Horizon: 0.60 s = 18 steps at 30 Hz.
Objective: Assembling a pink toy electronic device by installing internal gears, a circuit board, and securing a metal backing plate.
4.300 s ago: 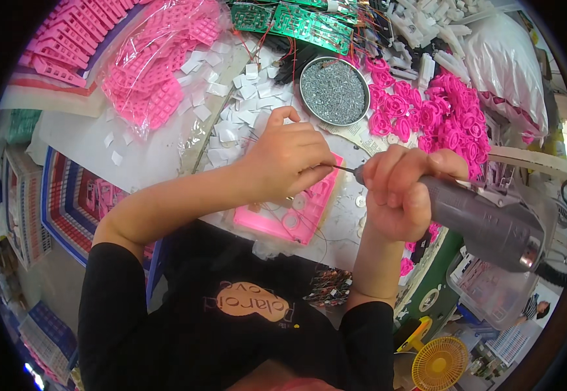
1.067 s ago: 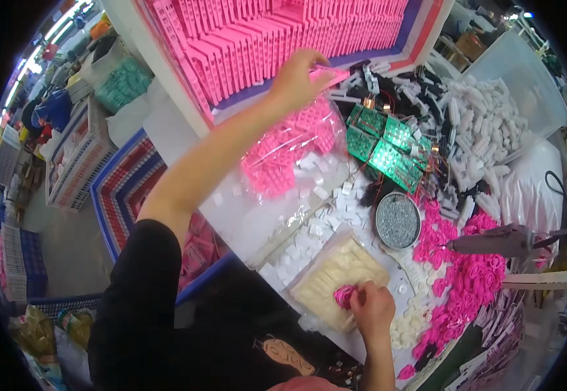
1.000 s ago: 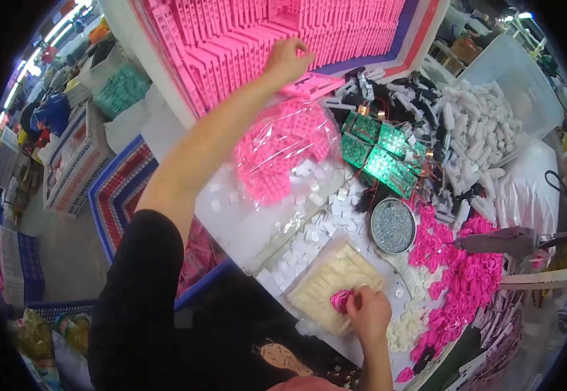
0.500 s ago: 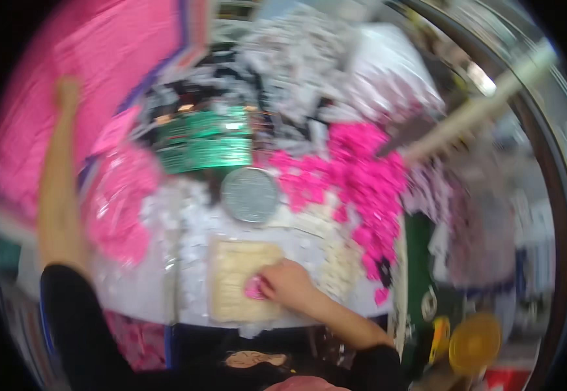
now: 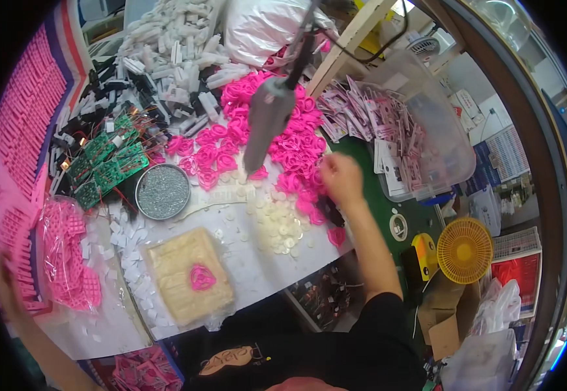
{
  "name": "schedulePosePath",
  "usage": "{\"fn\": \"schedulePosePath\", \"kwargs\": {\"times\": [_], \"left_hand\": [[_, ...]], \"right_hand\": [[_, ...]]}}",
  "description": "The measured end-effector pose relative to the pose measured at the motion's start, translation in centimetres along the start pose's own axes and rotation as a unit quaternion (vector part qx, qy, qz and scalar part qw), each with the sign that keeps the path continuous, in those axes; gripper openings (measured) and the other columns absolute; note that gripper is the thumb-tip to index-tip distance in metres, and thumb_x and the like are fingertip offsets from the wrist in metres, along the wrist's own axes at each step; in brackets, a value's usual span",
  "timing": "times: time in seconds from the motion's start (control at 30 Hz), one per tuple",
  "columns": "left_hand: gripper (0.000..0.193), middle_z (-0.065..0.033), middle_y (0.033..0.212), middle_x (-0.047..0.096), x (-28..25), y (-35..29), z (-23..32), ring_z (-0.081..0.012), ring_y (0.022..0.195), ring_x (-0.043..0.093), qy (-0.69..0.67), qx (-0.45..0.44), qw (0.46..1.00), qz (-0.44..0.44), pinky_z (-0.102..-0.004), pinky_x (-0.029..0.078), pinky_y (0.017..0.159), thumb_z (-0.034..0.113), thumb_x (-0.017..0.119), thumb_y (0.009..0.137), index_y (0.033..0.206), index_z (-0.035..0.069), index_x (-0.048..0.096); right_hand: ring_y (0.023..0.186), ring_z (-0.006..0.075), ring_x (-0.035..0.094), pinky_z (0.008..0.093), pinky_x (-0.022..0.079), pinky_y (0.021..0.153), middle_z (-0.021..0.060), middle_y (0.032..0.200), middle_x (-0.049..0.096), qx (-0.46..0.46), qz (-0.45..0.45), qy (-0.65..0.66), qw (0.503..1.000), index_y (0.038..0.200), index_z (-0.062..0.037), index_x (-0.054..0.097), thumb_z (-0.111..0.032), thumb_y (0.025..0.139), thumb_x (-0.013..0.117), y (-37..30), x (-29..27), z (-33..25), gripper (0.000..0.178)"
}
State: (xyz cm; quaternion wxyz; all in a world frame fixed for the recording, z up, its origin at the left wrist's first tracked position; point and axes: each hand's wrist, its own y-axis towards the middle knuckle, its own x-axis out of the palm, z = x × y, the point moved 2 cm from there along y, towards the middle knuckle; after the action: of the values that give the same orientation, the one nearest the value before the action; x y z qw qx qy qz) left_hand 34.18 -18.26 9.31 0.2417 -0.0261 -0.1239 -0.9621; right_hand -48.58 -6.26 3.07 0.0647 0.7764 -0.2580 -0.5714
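My right hand (image 5: 342, 180) is at the right edge of a heap of bright pink plastic pieces (image 5: 296, 146), its fingers curled; what they hold, if anything, is hidden. Small black pieces (image 5: 330, 210) lie just below it. My left hand (image 5: 0, 268) is at the far left, over the edge of a pink panel of many small parts (image 5: 26, 98); motion blurs its fingers. A single pink plastic piece (image 5: 202, 277) rests on a beige pad in clear wrap (image 5: 178, 260), with neither hand touching it. A grey electric screwdriver (image 5: 270, 117) hangs over the pink heap.
A round tin of small metal screws (image 5: 163, 191) stands beside green circuit boards (image 5: 107, 163). Cream discs (image 5: 280, 225) and white squares (image 5: 137, 251) are scattered around. White casings (image 5: 169, 58) pile up behind. At right are a clear bin (image 5: 436, 124) and a yellow basket (image 5: 465, 249).
My right hand has left the pink piece on the pad and moved to the pink heap. My left hand has come down along the panel. The view has turned rightward; the screwdriver now hangs mid-view.
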Motion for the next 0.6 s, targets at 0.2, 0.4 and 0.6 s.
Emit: {"fn": "schedulePosePath", "kwargs": {"times": [0.2, 0.4, 0.6], "left_hand": [[0.052, 0.0055, 0.08, 0.047, 10.8, -19.9, -3.6, -0.0044, 0.064, 0.04, -0.077, -0.169, 0.962, -0.197, -0.0207, 0.034, 0.057, 0.009, 0.057, 0.101, 0.15, 0.004, 0.039], [0.045, -0.0002, 0.098, 0.058, 15.0, -25.7, -1.4, -0.0057, 0.067, 0.047, -0.133, -0.253, 0.927, -0.241, -0.0217, 0.039, 0.058, 0.006, 0.057, 0.099, 0.142, 0.005, 0.044], [0.046, 0.0017, 0.102, 0.056, 17.3, -27.0, -3.9, -0.0061, 0.07, 0.047, -0.186, -0.299, 0.901, -0.253, -0.0223, 0.039, 0.061, 0.007, 0.056, 0.1, 0.144, 0.007, 0.043]], "right_hand": [[0.118, 0.0411, 0.055, 0.0521, 0.053, 0.091, 0.0207, 0.122, 0.062, 0.234, 0.071, -0.362, 0.899, 0.117, -0.0039, 0.06, -0.027, 0.08, 0.078, 4.4, -1.5, 15.9, 0.047], [0.108, 0.0418, 0.061, 0.0527, 0.053, 0.09, 0.023, 0.112, 0.066, 0.251, 0.125, -0.309, 0.909, 0.104, 0.0001, 0.068, -0.027, 0.089, 0.067, 3.3, -2.8, 22.4, 0.031], [0.088, 0.0341, 0.066, 0.0468, 0.053, 0.077, 0.0151, 0.103, 0.07, 0.175, 0.442, -0.07, 0.877, 0.099, 0.0006, 0.07, -0.025, 0.093, 0.065, 2.7, -11.0, 23.1, 0.027]]}}
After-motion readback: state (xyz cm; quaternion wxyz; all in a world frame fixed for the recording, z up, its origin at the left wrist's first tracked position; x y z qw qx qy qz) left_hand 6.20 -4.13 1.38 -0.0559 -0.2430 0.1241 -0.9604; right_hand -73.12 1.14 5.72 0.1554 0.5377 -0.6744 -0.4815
